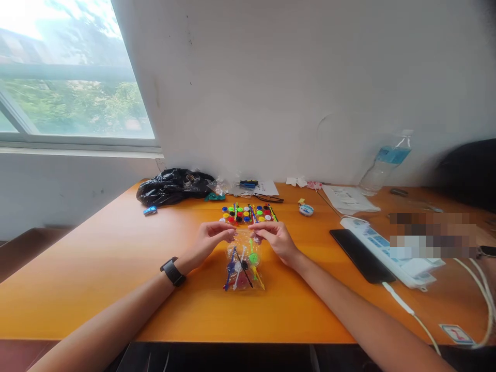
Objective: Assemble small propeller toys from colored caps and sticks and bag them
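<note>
Between my hands is a clear plastic bag (244,276) with colourful plastic pieces in it: blue, white, black, green, yellow and red arrow-like sticks and round parts. My left hand (213,237) pinches the bag's top edge on the left, fingers closed. At the top right of the same edge, my right hand (277,238) pinches it too. The bag hangs toward me over the wooden table; whether its mouth is sealed I cannot tell. Just beyond my fingertips lie rows of small coloured caps (240,213) with thin sticks among them.
A black plastic bag (174,187) lies at the back left near a small blue packet (150,211). To the right are a round container (306,210), a phone (360,256), a white power strip (382,248) with cables, papers (349,199) and a water bottle (387,163).
</note>
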Action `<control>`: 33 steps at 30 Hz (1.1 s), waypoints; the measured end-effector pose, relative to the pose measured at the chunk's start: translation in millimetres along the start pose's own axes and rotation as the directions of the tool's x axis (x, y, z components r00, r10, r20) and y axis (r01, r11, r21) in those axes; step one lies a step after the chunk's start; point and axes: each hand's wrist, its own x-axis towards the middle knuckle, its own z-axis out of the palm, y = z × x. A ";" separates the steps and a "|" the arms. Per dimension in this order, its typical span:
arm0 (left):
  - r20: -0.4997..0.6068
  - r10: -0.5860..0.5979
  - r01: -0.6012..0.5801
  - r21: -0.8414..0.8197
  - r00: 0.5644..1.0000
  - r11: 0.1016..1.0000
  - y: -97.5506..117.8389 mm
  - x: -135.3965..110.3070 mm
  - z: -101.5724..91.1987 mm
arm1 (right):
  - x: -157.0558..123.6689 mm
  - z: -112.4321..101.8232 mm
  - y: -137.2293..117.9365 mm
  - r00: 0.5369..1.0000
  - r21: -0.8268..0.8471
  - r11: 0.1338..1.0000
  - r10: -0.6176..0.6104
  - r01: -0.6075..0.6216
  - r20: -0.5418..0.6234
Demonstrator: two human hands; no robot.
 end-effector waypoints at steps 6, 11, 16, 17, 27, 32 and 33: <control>-0.010 0.033 -0.033 -0.033 0.999 0.999 -3.5 0.7 2.9 | -6.6 4.6 -6.8 0.994 -0.061 0.997 -0.042 0.048 0.103; 0.035 0.067 -0.065 -0.048 0.997 0.997 -5.0 -1.2 8.1 | -7.4 16.3 -5.9 0.998 -0.198 0.979 -0.023 0.036 0.066; 0.088 0.032 -0.039 0.080 0.996 0.996 0.5 -2.9 9.1 | -5.9 13.6 -3.0 0.988 -0.220 0.974 -0.029 0.063 0.154; 0.104 0.019 -0.030 0.100 0.994 0.995 1.3 -2.3 7.9 | -5.1 10.6 -2.7 0.986 -0.229 0.972 -0.020 0.058 0.164; 0.180 -0.015 -0.007 0.119 0.984 0.993 4.2 12.0 -11.8 | 7.0 -14.2 -3.4 0.974 -0.161 0.986 0.085 -0.051 0.212; 0.208 0.005 -0.032 0.129 0.978 0.991 2.8 12.9 -20.3 | 8.9 -18.2 -1.1 0.972 -0.078 0.996 0.065 -0.049 0.226; 0.200 0.010 -0.035 0.122 0.980 0.992 2.1 12.4 -21.1 | 9.2 -19.2 -1.1 0.973 -0.061 0.997 0.058 -0.045 0.221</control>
